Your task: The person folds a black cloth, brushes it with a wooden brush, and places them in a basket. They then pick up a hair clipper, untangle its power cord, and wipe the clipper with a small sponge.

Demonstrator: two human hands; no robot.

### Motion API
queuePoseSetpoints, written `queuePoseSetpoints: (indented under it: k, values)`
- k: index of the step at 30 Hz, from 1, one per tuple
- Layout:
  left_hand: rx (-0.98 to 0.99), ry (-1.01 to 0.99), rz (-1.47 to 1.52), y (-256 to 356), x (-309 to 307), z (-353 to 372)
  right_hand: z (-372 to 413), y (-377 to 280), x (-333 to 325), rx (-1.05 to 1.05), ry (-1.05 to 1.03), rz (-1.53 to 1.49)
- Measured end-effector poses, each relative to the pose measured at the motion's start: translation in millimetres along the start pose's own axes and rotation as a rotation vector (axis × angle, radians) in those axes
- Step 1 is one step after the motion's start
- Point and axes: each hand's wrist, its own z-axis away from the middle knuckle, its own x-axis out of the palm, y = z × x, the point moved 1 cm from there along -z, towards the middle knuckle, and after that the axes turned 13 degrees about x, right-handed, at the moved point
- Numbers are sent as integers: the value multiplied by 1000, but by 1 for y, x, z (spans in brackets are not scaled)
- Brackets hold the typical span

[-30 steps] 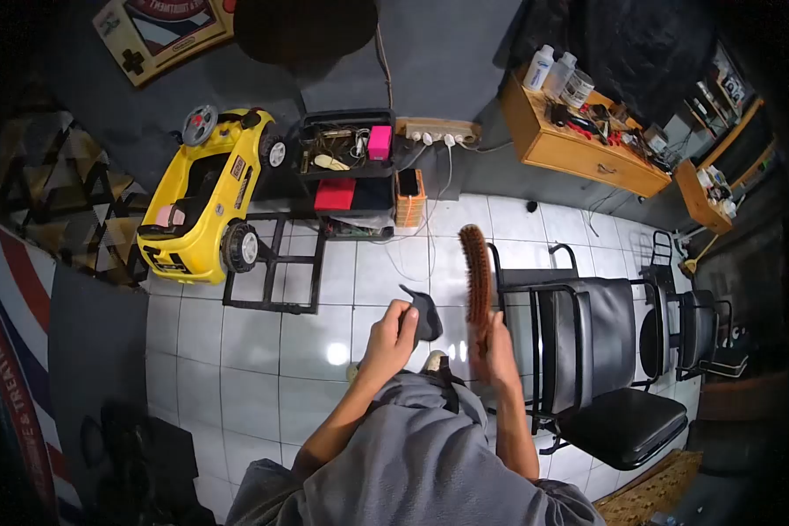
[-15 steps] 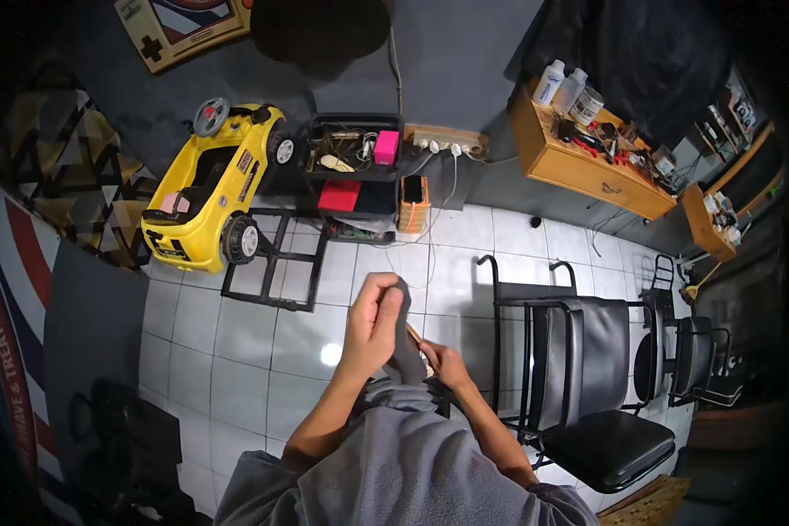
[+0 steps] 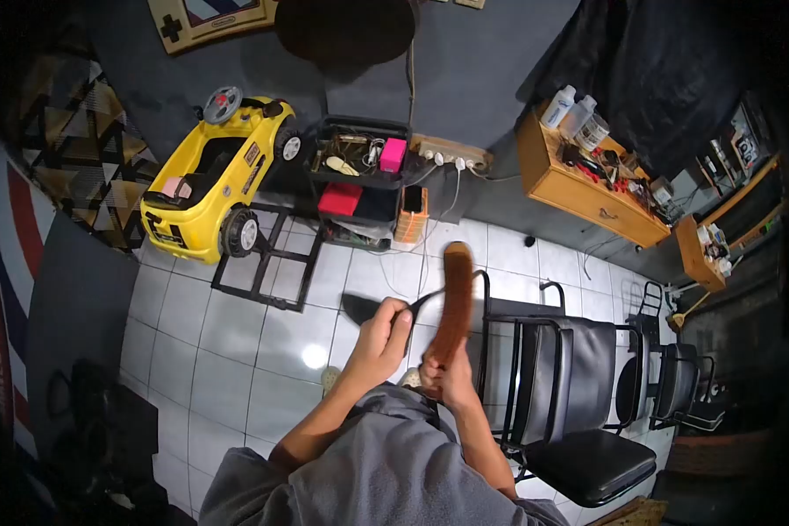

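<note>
My left hand is closed, thumb up, around a dark grey cloth-like piece. A flap of it sticks out to the left of the fingers, and a thin dark strip runs to the right, behind the brush. My right hand grips the lower end of a long brush with reddish-brown bristles and a lighter wooden tip. The brush stands nearly upright, just right of the left hand, slightly smeared by motion. Both hands are in front of my grey shirt, above the floor.
A yellow toy car is at the left by a black metal frame. A black shelf trolley stands against the wall beside a power strip. Black chairs are at the right, below a cluttered wooden drawer unit.
My right hand has raised the brush from low beside the cloth to upright, bristles showing. My left hand has lowered slightly, and the cloth-like piece now spreads sideways. The view has shifted a little.
</note>
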Motion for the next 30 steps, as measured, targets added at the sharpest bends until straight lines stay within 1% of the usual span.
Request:
queuePoseSetpoints:
  k: [1,2,3,4,5,6,7,8,9,11,12,14,15,17,18,19,21,22,23,25,26,27,29,30]
  values:
    - [45,3,43,1,2,-3,5,-6,20,5,153,204]
    - [54,44,4,13,-2,-7,-11,14,7,-177,171,375]
    - [2,68,83,6,-7,-9,-29,37,-11,-360,186,544]
    - [-40,83,136,8,-18,-13,-33,40,-17,-350,259,644]
    - [-80,99,190,11,-30,-18,-42,50,-32,-330,326,787]
    - [26,106,183,15,-39,-21,-53,63,-51,-308,393,930]
    - [-64,87,263,4,-47,-17,-54,68,-59,-281,460,1073]
    - [-61,92,234,2,-50,-12,-52,74,-70,35,497,1137]
    - [-57,99,201,4,-53,-9,-49,81,-84,63,540,1226]
    - [-207,124,466,-3,-59,6,-51,102,-108,114,616,1396]
    - [-191,94,366,-2,-64,8,-51,98,-104,66,610,1328]
    - [-224,36,244,-5,-70,11,-42,91,-101,-24,613,1194]
    - [-242,5,189,-8,-71,13,-35,79,-88,-12,576,1097]
    - [-206,-29,120,-18,-68,18,-26,42,-47,8,500,903]
    - [-198,-42,55,-17,-65,20,-23,33,-32,-54,425,725]
    - [-191,-55,-12,-15,-61,21,-19,25,-16,-25,318,504]
    - [-219,-57,-24,-4,-53,20,-11,10,19,29,101,63]
    - [-171,-57,-17,-1,-50,18,-7,6,35,58,-27,-24]
    - [-121,-56,-10,3,-49,15,-7,1,42,142,-166,-68]
    - [-55,-31,-32,16,-53,7,-17,11,41,340,-110,142]
    - [-22,-20,-42,20,-55,3,-33,28,19,362,-112,225]
    - [27,32,27,11,-58,2,-48,44,-4,307,2,498]
    - [-11,-1,81,9,-73,2,-69,72,-45,184,236,1043]
    - [-20,7,85,10,-73,2,-75,90,-68,179,328,1162]
